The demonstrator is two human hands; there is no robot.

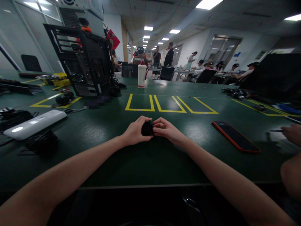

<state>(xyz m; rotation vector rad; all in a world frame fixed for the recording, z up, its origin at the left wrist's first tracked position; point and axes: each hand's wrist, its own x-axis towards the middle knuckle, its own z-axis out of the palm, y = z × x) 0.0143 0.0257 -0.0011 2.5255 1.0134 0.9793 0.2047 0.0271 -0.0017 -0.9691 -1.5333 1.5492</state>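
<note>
Between my two hands, low over the green tabletop [122, 163], is a small black cylindrical object [147, 128]; its exact kind is too dark to make out. My left hand [137, 131] curls around its left side, thumb below and fingers above. On the other side, the bent fingertips of my right hand [164, 129] pinch the object's right end. Both forearms reach in from the lower corners.
Yellow tape outlines [139, 110] mark the table ahead. An orange-edged phone [236, 137] lies to the right, near another person's hand [293, 133] holding a pen. A white power strip [36, 124], a black computer case [87, 62] and a white bottle [141, 76] stand around.
</note>
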